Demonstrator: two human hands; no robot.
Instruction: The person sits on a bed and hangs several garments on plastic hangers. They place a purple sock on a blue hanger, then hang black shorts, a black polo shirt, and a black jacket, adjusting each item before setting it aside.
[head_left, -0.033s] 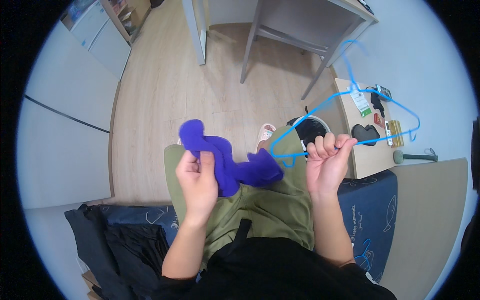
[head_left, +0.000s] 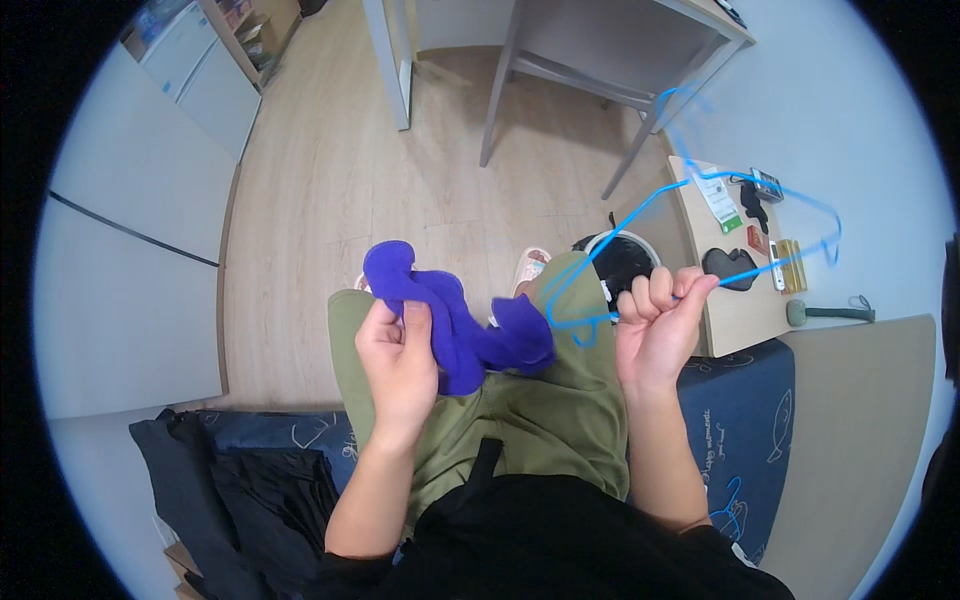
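My left hand (head_left: 398, 365) pinches a crumpled purple cloth (head_left: 450, 325) between thumb and fingers, above my lap. Its free end droops to the right, and folds hide what kind of item it is. With my right hand (head_left: 662, 325) I grip the lower bar of a blue clothes hanger (head_left: 640, 212), fingers curled round it. The hook points up and away from me, and the hanger is partly blurred by motion. Between the cloth's right end and the hanger's left corner there is a small gap.
Dark clothes (head_left: 250, 490) lie on the blue patterned bedding (head_left: 745, 400) at my left; another blue hanger (head_left: 733, 510) lies at right. A lined bin (head_left: 628, 262) stands by a small table (head_left: 745, 320) holding several small items. A chair (head_left: 590, 75) stands ahead.
The hanger has swung in my right hand, its hook shifting slightly left and its left corner dipping. The cloth's loose end has moved a little left. Both hands keep their hold.
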